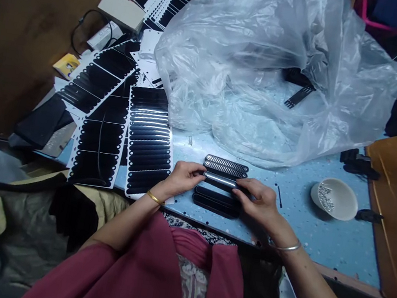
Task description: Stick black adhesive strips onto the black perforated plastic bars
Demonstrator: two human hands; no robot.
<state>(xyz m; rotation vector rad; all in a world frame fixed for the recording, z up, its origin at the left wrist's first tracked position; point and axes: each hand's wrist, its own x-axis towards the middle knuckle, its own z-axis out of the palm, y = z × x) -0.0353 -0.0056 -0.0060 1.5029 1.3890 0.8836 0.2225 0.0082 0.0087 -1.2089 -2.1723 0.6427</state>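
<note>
A glossy dark strip (220, 179) lies level between my two hands near the table's front edge. My left hand (185, 176) pinches its left end, and my right hand (257, 197) grips its right end between thumb and fingers. Just beyond it are strips with a silvery textured pattern (226, 164). Closer to me lie plain black strips (214, 203), side by side. To the left, a sheet of black strip-shaped stickers (148, 146) lies flat, with more such sheets beside it.
A large clear plastic bag (232, 74) with black pieces inside covers the back of the blue speckled table (290, 232). A white bowl (343, 203) of small metal parts stands at the right, near a thin black stick (280, 196). A yellow box (66, 65) is at the left.
</note>
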